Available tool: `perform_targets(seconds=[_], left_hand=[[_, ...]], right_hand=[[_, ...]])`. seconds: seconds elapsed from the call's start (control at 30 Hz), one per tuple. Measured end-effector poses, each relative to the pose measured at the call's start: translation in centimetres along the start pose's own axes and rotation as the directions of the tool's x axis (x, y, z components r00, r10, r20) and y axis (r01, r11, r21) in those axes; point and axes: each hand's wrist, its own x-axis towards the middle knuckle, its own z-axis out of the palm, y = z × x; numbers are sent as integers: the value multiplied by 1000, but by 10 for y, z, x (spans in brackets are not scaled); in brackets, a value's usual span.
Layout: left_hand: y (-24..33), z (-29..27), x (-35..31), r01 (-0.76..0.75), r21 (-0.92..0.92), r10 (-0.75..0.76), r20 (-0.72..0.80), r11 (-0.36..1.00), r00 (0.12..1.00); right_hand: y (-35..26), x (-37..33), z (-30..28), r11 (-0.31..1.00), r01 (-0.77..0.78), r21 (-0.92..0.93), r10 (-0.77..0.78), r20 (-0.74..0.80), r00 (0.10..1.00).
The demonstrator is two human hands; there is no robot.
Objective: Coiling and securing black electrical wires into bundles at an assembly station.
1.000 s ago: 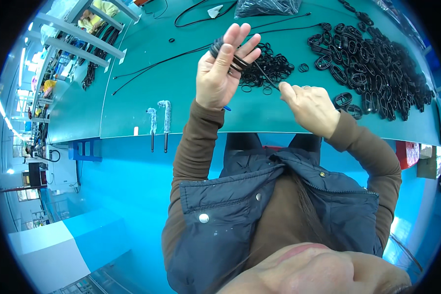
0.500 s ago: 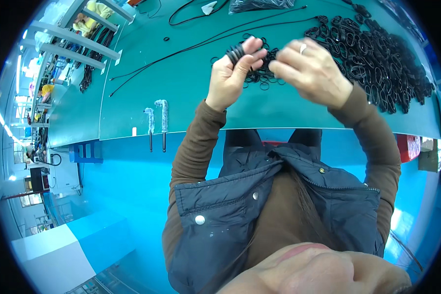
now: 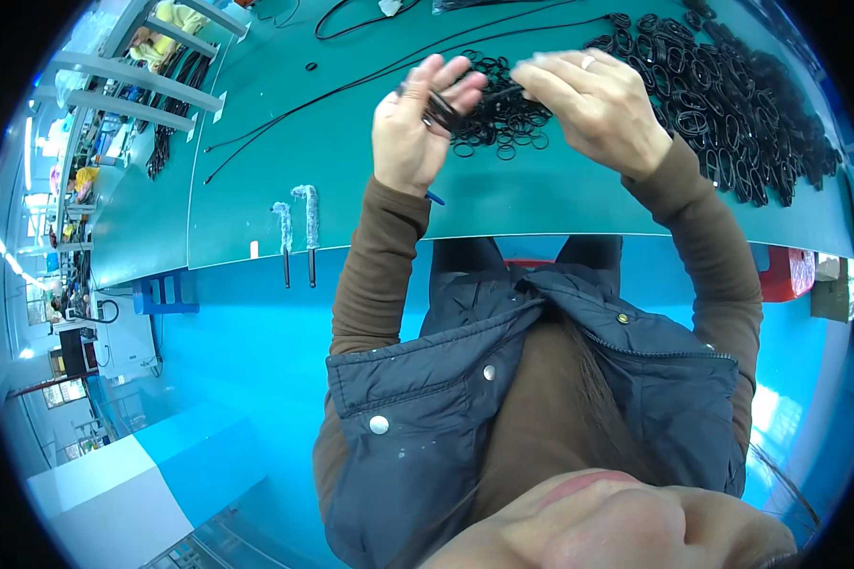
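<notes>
My left hand (image 3: 403,142) is raised over the green table, palm up and fingers spread. Several black rings (image 3: 442,112) sit around its fingers. Close by on the right, my right hand (image 3: 603,109) has its fingers drawn together in a pinch. Its fingertips are blurred, so what they hold is hard to make out. Between and under both hands lies a loose pile of small black rings (image 3: 508,128). One ring (image 3: 311,66) lies alone farther left. Two long black cables (image 3: 351,98) stretch across the tabletop behind my left hand.
Many coiled black cables (image 3: 721,123) are heaped at the right. Two L-shaped tools (image 3: 311,213) in pale wrapping overhang the front edge of the green table (image 3: 351,204). Grey racks (image 3: 128,71) stand at the far left, and a red bin (image 3: 788,275) is below the table's right side.
My left hand has moved left and turned, its fingers spreading apart. The right hand has shifted slightly left and up. More of the ring pile shows between them.
</notes>
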Motion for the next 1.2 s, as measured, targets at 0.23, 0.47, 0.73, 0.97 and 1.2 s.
perform_targets(seconds=[0.23,0.47,0.73,0.97,1.2], left_hand=[[31,5,-6,67,-569,-28,77,820,997],[29,15,-16,91,-71,-77,180,993,981],[57,-16,-10,-12,-603,125,145,798,982],[24,7,-10,122,-441,47,352,889,935],[10,26,-14,279,-403,-35,516,872,856]], right_hand=[[-1,-52,22,966,-155,-207,227,398,889],[85,-23,-7,829,-357,-430,366,-66,928],[116,-69,-11,733,-207,-648,408,175,896],[142,-88,-4,596,87,-798,-59,64,996],[28,3,33,548,-279,789,106,265,958]])
